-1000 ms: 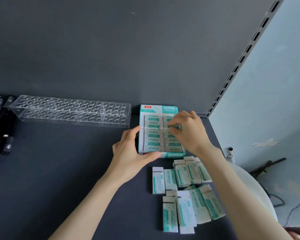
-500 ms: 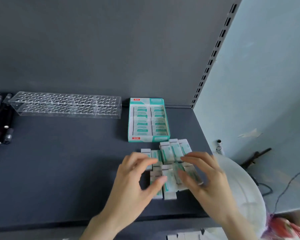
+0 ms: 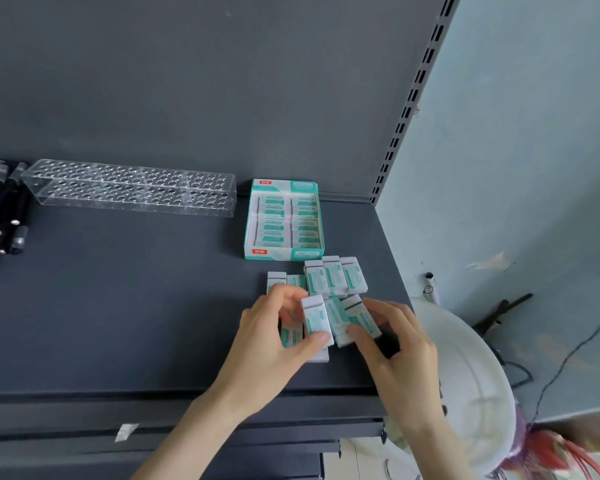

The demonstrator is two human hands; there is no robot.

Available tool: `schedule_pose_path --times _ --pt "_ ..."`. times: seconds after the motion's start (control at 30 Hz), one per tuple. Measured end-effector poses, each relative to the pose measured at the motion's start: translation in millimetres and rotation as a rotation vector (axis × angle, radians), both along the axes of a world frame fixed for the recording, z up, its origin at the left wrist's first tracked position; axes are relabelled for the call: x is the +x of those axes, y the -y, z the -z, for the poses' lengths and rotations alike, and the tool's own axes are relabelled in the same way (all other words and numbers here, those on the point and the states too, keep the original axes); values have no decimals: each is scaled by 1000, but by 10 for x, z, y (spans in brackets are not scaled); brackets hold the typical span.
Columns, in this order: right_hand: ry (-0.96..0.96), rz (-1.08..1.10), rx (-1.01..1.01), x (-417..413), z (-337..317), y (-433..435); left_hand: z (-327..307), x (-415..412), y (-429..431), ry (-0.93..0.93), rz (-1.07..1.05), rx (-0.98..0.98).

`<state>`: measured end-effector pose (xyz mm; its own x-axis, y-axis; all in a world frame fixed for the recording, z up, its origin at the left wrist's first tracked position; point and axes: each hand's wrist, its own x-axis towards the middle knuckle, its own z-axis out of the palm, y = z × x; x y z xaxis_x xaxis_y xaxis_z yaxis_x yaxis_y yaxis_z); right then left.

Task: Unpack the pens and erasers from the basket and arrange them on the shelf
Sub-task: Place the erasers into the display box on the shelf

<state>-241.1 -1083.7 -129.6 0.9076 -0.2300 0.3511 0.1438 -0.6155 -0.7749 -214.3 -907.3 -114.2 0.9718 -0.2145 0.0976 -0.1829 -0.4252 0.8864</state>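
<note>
At the far left of the dark grey metal shelf [image 3: 118, 306], a bundle of black pens [image 3: 0, 209] is lying beside a clear acrylic pen rack [image 3: 129, 188] drilled with round holes, which is standing along the back panel. Further right, a teal-and-white cardboard box [image 3: 284, 254] is sitting open near the back, packed with rows of sleeved erasers. Just in front of it, three loose white-and-teal erasers [image 3: 335, 275] are lying side by side, with more scattered below them. Your left hand [image 3: 271, 344] is pinching one raised eraser [image 3: 316, 320] between thumb and fingertips, tilting it above the pile. Your right hand [image 3: 399, 355] is curling its thumb and fingers round two neighbouring erasers [image 3: 357, 318], which are touching the one in your left hand. Beyond the shelf's right edge, a white round plastic basket [image 3: 465, 375] is showing below your right wrist; what it is holding is too blurred to tell.
</note>
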Motion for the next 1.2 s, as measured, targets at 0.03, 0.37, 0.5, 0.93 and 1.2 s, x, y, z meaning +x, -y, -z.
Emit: schedule_pose_path --times 0.03,0.37,0.5,0.93,1.2 --pt "13 4 13 0 -1 -5 0 -13 7 -21 -2 -54" --pt "80 53 343 93 -155 -55 -31 42 -81 -106 -31 -457" --pt "5 -98 588 282 -324 -169 -84 193 -88 -147 -83 -590" --pt "-96 -347 463 932 -445 -497 -272 838 -360 -225 -104 -505" --pt "15 -166 -161 1621 -481 -543 -153 1270 -489 -205 -353 -517"
